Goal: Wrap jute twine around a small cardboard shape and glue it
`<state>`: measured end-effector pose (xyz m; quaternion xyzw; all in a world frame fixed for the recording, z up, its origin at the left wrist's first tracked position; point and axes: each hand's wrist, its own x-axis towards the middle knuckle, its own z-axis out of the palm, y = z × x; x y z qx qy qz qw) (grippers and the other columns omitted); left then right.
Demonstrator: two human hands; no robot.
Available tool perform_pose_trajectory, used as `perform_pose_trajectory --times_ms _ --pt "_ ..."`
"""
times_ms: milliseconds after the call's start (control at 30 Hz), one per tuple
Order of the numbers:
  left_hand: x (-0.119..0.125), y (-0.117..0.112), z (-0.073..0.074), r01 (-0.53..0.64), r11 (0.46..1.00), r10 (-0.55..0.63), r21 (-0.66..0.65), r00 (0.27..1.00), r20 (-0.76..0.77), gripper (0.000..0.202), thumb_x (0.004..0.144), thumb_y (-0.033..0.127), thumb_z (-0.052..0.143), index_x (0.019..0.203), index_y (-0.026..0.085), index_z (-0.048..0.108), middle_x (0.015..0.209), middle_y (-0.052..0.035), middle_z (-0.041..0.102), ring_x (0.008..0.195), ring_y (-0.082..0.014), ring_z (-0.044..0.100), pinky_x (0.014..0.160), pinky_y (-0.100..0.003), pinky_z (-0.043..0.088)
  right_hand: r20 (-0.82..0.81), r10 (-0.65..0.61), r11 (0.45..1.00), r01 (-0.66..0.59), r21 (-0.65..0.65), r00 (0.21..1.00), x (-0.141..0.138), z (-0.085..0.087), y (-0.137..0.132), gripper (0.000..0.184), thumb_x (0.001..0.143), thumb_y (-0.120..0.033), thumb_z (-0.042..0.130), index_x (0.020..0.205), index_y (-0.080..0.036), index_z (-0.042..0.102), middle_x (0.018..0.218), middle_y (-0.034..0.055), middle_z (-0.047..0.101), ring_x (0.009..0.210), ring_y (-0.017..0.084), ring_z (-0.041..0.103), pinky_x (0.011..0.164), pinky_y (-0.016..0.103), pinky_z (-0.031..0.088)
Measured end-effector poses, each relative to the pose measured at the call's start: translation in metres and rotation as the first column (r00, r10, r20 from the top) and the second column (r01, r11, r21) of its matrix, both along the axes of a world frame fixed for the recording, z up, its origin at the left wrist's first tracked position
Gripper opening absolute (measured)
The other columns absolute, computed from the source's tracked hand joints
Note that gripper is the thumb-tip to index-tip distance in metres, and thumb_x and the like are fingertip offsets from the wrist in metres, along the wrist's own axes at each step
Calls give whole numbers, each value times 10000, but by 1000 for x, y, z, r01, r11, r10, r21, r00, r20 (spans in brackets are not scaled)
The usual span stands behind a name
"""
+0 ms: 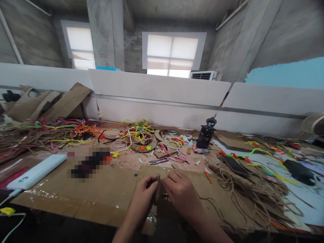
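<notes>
Low in the middle of the head view, my left hand (145, 194) pinches a small, flat brown piece (158, 192) between thumb and fingers. It looks like cardboard, held on edge, though my hands cover much of it. My right hand (181, 189) is closed close beside it, its fingertips at the piece's right side. Brown twine (215, 204) trails from under my right hand towards a loose twine heap (227, 180) on the right. The twine at my right fingertips is mostly hidden. Both hands are above a cardboard sheet (113, 199).
Snips (159, 161) lie beyond my hands, near a decorated wreath (145, 145) and several pale rings. A black bottle-like container (205, 135) stands behind. A phone (235, 165) rests on the twine heap; a white power bank (36, 171) and a pixelated dark thing (88, 164) lie left.
</notes>
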<state>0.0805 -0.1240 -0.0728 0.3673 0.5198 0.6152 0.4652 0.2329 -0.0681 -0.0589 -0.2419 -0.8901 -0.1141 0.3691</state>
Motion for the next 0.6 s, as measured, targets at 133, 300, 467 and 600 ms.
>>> perform_pose_trajectory --times_ms 133,300,467,600 --pt "0 -3 9 -19 1000 19 -4 1000 -14 149 634 303 728 707 174 720 610 26 612 571 -136 511 583 -237 413 0 -3 1000 3 9 1000 -1 0 -2 218 920 -79 603 748 -208 637 741 18 613 745 215 541 692 332 349" --pt "2 0 8 -37 999 37 6 999 -21 166 577 304 755 661 171 699 646 -4 642 638 -165 555 613 -252 431 12 -11 1000 12 -2 1000 -1 3 -4 223 916 -70 597 750 -213 639 742 17 622 743 216 547 685 337 359" --pt "1 4 -1 -59 998 59 15 997 -40 179 596 313 767 646 163 683 630 -3 620 636 -161 530 593 -245 407 19 -1 999 2 -45 1000 -2 3 -4 185 906 -67 621 803 -213 669 776 19 649 774 227 570 706 344 393" --pt "-1 4 -5 -61 998 62 30 997 -43 179 638 312 770 658 164 673 640 10 612 647 -148 515 596 -230 401 20 20 992 -17 -122 1000 0 4 -5 175 913 -60 618 932 -210 706 848 35 688 833 246 603 753 355 436"
